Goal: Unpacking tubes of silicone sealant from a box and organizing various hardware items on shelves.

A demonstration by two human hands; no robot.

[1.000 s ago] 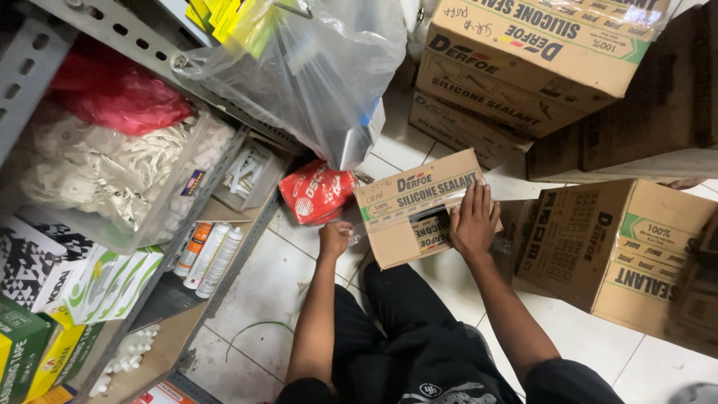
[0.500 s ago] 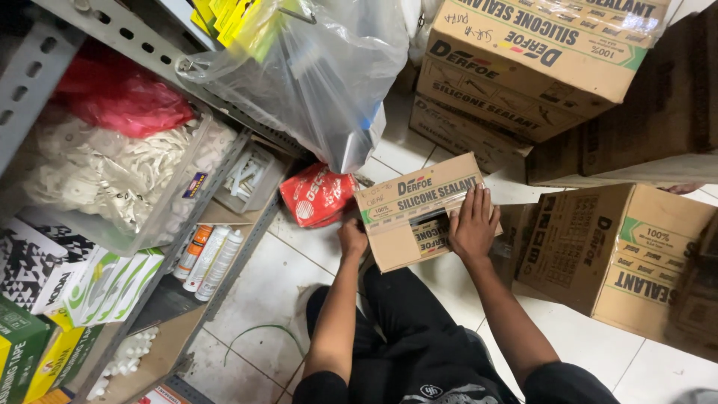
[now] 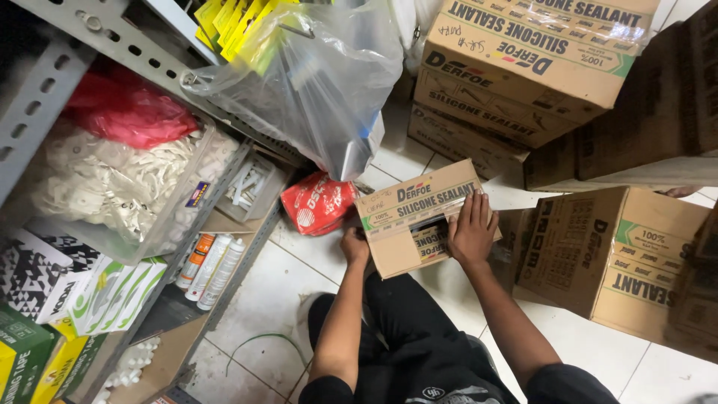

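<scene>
1. The left hand (image 3: 354, 246) is gripping the near left edge of a small cardboard box (image 3: 407, 217), fingers curled under it.
2. The right hand (image 3: 473, 230) is lying flat on the box's top, fingers spread, pressing on it.
3. The box is sitting between both hands, above the person's knees, over the tiled floor (image 3: 277, 292).
4. A red packet (image 3: 318, 203) is lying just left of the left hand.
5. Larger cardboard cartons (image 3: 606, 254) are standing right of the right hand.
6. A metal shelf (image 3: 247, 217) is standing further left.
</scene>
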